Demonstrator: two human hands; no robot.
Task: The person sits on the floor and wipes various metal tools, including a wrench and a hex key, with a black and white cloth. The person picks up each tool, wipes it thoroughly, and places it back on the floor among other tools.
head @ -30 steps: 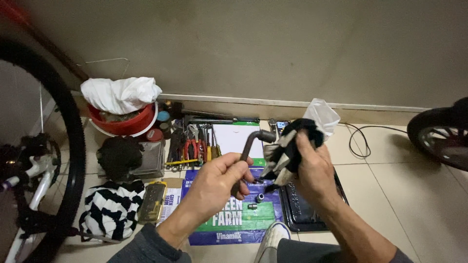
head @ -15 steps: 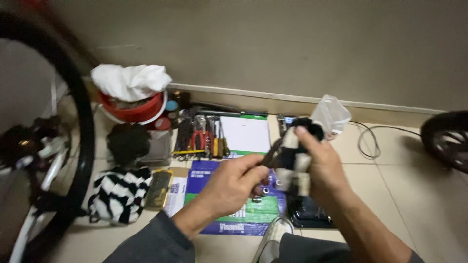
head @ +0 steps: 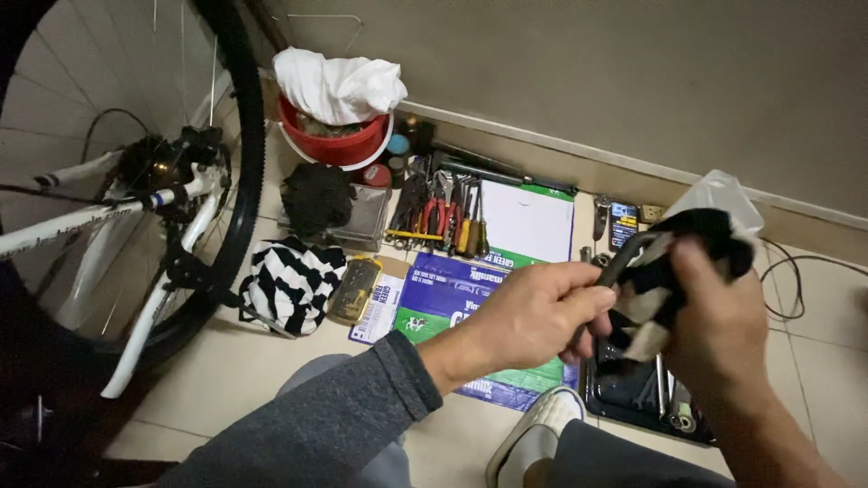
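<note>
Bent metal tool (head: 624,260) | centre-right | left hand (head: 533,312) fingers pinching its shaft, steadying it | right hand (head: 714,316) fingers pressing black-and-white rag (head: 674,262) around its end | tool tray (head: 633,393) below

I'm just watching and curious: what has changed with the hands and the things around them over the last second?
The left hand and right hand still grip the same things: the left holds the dark metal tool, the right the black-and-white rag wrapped around it. The right hand has slid over the rag, covering more of the tool. The view swung left, showing more of the bicycle wheel. The red bucket and hand tools stayed put.
</note>
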